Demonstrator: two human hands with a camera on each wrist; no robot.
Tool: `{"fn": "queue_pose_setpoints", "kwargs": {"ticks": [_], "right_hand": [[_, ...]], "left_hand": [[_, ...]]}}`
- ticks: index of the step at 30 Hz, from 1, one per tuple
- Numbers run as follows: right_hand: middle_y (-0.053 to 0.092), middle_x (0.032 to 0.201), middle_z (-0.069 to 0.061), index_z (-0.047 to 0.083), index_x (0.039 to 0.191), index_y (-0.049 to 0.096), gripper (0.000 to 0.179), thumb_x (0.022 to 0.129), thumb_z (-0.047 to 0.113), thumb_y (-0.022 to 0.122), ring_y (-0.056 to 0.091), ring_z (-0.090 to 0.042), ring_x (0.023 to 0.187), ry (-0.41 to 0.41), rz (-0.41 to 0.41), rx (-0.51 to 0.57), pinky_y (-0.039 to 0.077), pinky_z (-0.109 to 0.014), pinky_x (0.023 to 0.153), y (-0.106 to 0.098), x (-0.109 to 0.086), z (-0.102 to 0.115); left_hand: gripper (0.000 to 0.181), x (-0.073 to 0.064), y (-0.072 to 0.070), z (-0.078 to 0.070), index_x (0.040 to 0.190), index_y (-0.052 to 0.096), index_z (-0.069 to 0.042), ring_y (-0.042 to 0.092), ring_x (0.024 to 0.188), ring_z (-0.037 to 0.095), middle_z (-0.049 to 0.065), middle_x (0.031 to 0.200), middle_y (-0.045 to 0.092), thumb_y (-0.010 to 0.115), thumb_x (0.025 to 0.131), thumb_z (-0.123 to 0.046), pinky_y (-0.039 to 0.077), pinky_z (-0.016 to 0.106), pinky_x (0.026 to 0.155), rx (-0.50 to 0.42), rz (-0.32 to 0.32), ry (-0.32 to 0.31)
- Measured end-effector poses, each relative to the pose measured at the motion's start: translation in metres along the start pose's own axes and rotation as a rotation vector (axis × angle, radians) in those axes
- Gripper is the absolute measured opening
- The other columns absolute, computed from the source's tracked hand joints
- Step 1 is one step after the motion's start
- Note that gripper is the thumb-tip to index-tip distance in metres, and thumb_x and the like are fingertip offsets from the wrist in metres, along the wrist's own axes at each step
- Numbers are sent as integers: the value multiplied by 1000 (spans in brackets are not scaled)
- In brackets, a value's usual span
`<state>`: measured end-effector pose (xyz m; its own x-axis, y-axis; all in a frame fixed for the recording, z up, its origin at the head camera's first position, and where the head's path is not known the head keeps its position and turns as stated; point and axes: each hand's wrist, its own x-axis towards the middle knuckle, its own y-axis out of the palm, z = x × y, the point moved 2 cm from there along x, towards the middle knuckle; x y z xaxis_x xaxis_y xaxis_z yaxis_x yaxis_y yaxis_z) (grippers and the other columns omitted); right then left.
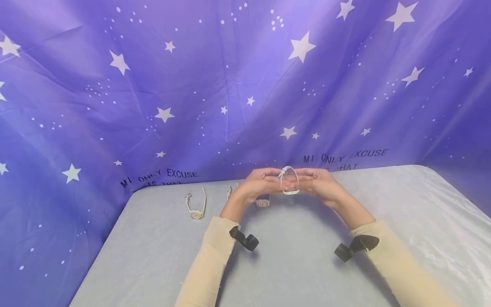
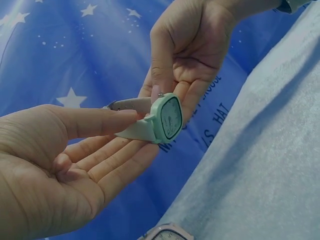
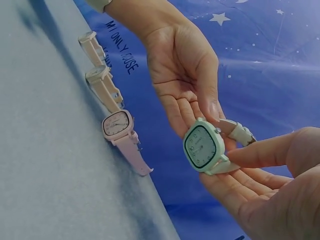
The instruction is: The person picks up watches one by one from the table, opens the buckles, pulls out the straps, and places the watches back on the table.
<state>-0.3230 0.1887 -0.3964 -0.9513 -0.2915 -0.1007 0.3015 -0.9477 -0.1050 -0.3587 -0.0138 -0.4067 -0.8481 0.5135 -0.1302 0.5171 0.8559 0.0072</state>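
A mint-green wristwatch (image 2: pixel 170 117) with a squarish face and pale strap is held up between both hands above the table's far side. My left hand (image 1: pixel 261 184) pinches its strap, thumb on top and fingers stretched out underneath. From the other side my right hand (image 1: pixel 316 185) pinches the watch, its thumb by the case and its fingers below. The strap forms a loop, and the dial (image 3: pixel 202 146) faces the wrist cameras. Behind the left hand lies a pink watch (image 3: pixel 117 125), partly hidden in the head view.
A cream watch (image 1: pixel 197 214) lies on the left of the grey cloth-covered table (image 1: pixel 291 264). Another pale watch (image 3: pixel 101 82) sits between it and the pink one. A purple curtain (image 1: pixel 230 76) with stars hangs behind the table's far edge.
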Motion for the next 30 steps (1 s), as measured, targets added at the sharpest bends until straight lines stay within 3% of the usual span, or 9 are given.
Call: {"fn": "queue_pose_setpoints", "kwargs": {"ticks": [4,14,20,30], "right_hand": [[73,123,-10,-7,144,47,59,91,2,71,72,-14,102,4,13,-1,57,-34,100,-1,0,-2],[76,114,-10,-8,137,50,52,90,0,70,74,-20,103,26,48,36,54,-46,105,0,6,-8],[76,113,-8,-7,134,52,49,89,-2,70,73,-21,104,40,55,42,53,-45,106,-1,9,-16],[76,112,-11,-9,133,50,49,88,-5,70,74,-20,100,38,50,64,57,-40,101,0,12,-20]], "left_hand": [[58,-1,-2,3,140,56,-2,74,96,22,24,120,71,75,85,3,59,38,97,34,-5,-2],[58,-1,-2,8,139,57,0,74,91,19,25,117,72,73,84,7,60,37,95,51,-2,25],[56,-2,-2,12,136,61,-4,73,93,19,22,117,73,76,83,3,60,36,94,122,3,34],[54,1,-2,16,133,63,-4,73,90,18,22,113,74,76,81,4,61,35,92,145,-4,50]]}}
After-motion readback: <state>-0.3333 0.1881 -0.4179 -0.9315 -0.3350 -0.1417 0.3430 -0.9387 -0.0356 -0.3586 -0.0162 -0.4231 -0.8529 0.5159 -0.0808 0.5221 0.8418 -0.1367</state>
